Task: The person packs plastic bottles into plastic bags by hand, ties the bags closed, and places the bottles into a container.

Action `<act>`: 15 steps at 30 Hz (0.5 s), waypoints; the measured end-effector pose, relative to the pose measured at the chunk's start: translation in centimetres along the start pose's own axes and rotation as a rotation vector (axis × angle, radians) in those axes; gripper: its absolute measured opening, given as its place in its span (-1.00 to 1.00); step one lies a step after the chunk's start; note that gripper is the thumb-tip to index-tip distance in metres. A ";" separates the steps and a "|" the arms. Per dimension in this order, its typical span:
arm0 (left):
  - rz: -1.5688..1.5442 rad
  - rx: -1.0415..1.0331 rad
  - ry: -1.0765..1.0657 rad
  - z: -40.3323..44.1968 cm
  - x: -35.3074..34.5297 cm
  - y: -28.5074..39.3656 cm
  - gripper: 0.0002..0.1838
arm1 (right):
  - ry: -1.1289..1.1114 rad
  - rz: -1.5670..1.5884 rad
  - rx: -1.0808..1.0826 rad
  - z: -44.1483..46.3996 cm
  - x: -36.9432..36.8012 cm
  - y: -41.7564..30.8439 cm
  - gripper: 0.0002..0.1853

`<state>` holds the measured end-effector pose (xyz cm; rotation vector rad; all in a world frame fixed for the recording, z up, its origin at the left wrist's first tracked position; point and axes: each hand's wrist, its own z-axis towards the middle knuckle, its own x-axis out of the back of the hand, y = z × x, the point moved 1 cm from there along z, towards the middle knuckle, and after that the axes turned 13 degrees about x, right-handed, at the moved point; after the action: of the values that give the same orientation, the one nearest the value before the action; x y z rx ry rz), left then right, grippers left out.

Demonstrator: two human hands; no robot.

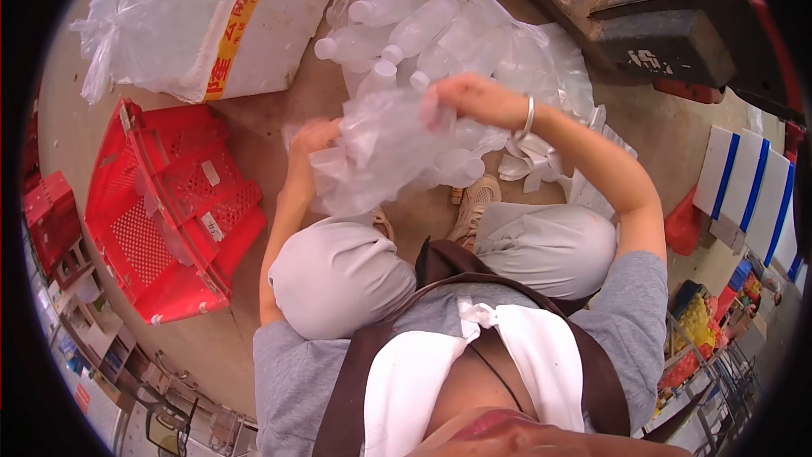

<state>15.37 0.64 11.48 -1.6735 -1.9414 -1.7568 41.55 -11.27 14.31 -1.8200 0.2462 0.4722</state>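
A crumpled translucent plastic bag (pixel 381 140) is stretched between my hands, above the floor and in front of my knees. My left hand (pixel 317 137) is closed on the left side of this bag, its fingertips partly covered by the film. My right hand (pixel 474 100), with a bangle at the wrist, grips the upper right edge, slightly smeared by motion. Just beyond lies a large clear sack (pixel 524 51) with several empty plastic bottles (pixel 427 24) with whitish caps. Another bottle (pixel 459 167) lies beneath the bag, near my shoe.
Left of me stands a red perforated plastic crate (pixel 182 178). A big white wrapped bundle (pixel 254 25) with yellow and red tape sits at the upper left. Dark metal machinery (pixel 668 42) occupies the upper right. White boxes with blue stripes (pixel 748 186) stand at the right.
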 end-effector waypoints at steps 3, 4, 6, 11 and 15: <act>-0.448 0.224 0.067 1.1 1.0 -3.8 -0.65 | -0.030 -0.916 0.082 1.3 8.0 1.7 -0.71; -0.639 0.267 0.184 1.4 1.9 -5.5 -0.68 | -0.073 -1.326 0.096 0.5 10.2 3.4 -0.63; -0.686 0.314 0.261 1.3 2.5 -8.7 -0.69 | -0.118 -1.802 0.112 0.4 11.3 6.2 -0.49; -0.494 0.209 0.494 0.3 1.7 -10.4 -0.69 | -0.072 -1.809 0.232 0.9 11.2 6.7 -0.33; -0.496 0.233 0.566 -0.4 1.5 -9.2 -0.72 | 0.348 -1.375 0.391 0.5 7.2 2.9 -0.32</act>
<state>8.13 3.33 6.20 -0.5537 -2.2491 -1.7715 46.71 -11.19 8.51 -1.2845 -0.6333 -0.8037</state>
